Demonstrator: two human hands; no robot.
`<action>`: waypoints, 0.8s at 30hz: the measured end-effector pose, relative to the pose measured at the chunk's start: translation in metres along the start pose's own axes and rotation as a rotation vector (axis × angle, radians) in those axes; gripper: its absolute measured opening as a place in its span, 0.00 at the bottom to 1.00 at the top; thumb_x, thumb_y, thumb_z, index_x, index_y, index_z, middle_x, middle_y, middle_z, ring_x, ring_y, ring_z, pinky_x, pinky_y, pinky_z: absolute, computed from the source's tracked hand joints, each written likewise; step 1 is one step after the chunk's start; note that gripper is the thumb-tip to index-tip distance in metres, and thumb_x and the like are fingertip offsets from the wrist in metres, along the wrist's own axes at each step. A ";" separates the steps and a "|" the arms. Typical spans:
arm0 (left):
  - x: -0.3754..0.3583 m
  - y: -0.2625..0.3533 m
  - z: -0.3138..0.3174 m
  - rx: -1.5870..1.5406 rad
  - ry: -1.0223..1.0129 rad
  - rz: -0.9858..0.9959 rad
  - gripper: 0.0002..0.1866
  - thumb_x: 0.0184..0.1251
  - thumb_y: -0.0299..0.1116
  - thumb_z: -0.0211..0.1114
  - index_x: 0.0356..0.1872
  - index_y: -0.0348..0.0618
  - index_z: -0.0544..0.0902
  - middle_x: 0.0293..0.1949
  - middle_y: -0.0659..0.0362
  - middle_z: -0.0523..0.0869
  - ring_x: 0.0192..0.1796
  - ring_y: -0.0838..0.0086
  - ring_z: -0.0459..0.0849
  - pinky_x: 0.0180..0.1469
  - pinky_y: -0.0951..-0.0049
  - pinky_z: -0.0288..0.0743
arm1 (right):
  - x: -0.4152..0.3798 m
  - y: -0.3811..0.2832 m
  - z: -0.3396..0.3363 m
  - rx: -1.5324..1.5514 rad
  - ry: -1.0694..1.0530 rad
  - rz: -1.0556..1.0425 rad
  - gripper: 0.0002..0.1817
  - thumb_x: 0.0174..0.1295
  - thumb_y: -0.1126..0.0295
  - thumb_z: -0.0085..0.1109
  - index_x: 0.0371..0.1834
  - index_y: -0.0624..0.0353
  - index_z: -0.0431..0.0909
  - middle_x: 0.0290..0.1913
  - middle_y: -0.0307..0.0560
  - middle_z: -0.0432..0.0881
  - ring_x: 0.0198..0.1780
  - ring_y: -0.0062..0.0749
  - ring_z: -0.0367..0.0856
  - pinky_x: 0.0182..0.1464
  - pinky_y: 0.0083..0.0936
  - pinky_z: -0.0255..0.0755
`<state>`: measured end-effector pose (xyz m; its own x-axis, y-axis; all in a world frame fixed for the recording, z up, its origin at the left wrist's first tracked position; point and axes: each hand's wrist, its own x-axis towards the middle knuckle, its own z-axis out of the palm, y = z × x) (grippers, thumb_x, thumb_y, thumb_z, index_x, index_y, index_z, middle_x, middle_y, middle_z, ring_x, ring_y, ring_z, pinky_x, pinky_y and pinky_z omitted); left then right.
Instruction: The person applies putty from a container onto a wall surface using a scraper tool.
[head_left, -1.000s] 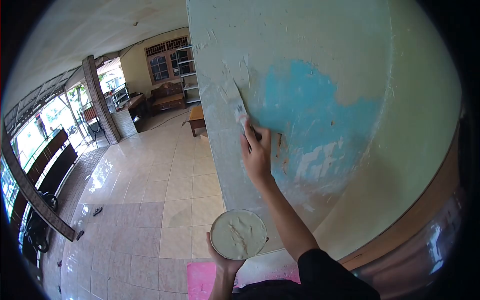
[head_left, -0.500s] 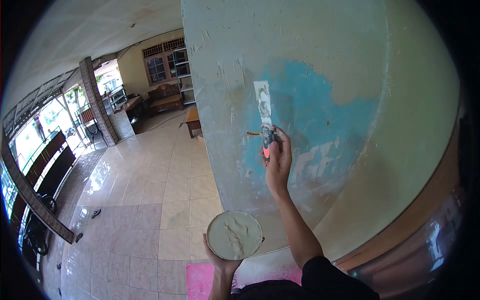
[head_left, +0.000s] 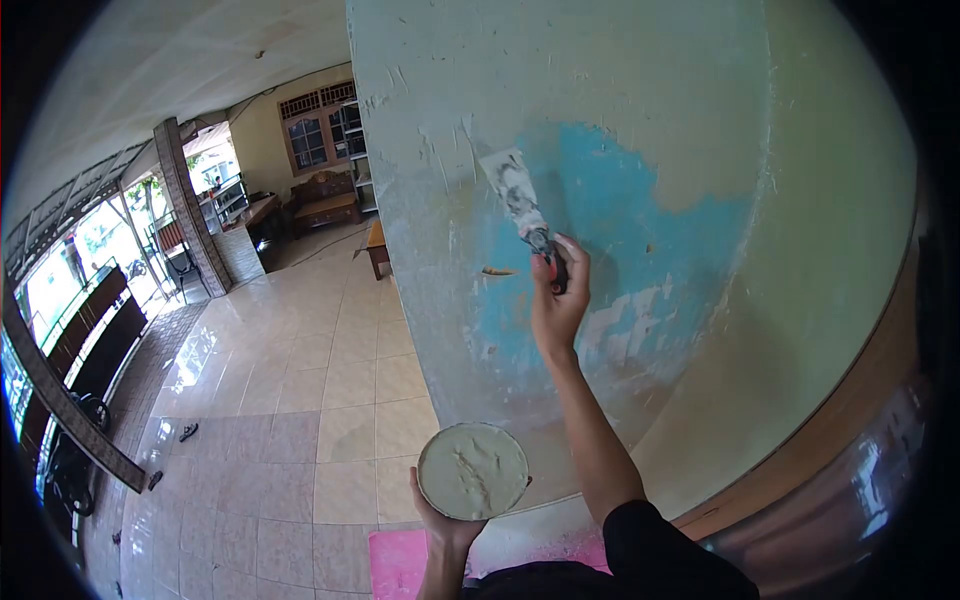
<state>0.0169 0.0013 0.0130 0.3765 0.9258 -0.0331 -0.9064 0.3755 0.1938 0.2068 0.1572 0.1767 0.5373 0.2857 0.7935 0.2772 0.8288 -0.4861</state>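
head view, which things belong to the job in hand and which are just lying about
In use:
putty knife in right hand
container of pale paste in left hand
patchy wall

Just about:
footwear on floor
wooden bench
low table

One camera sits on the person's head. It looks forward and down at a big wall (head_left: pixel 560 80). The wall is near, and the right hand (head_left: pixel 562 300) shows in front of it. The left hand (head_left: pixel 447 523) shows close too, low by the wall's left edge. Left of the wall, the view goes far over the floor (head_left: pixel 350 365) to a window (head_left: pixel 310 140).
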 end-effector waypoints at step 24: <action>0.001 0.003 -0.001 -0.076 0.056 -0.014 0.40 0.67 0.67 0.46 0.71 0.50 0.65 0.70 0.53 0.66 0.71 0.51 0.63 0.70 0.35 0.55 | 0.002 -0.025 0.025 -0.238 -0.258 -0.225 0.20 0.69 0.74 0.55 0.63 0.66 0.68 0.45 0.57 0.76 0.42 0.43 0.80 0.44 0.31 0.74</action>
<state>0.0141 0.0040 0.0127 0.3793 0.9208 -0.0906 -0.9140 0.3881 0.1185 0.1803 0.1488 0.1996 0.2336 0.2463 0.9406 0.5579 0.7583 -0.3372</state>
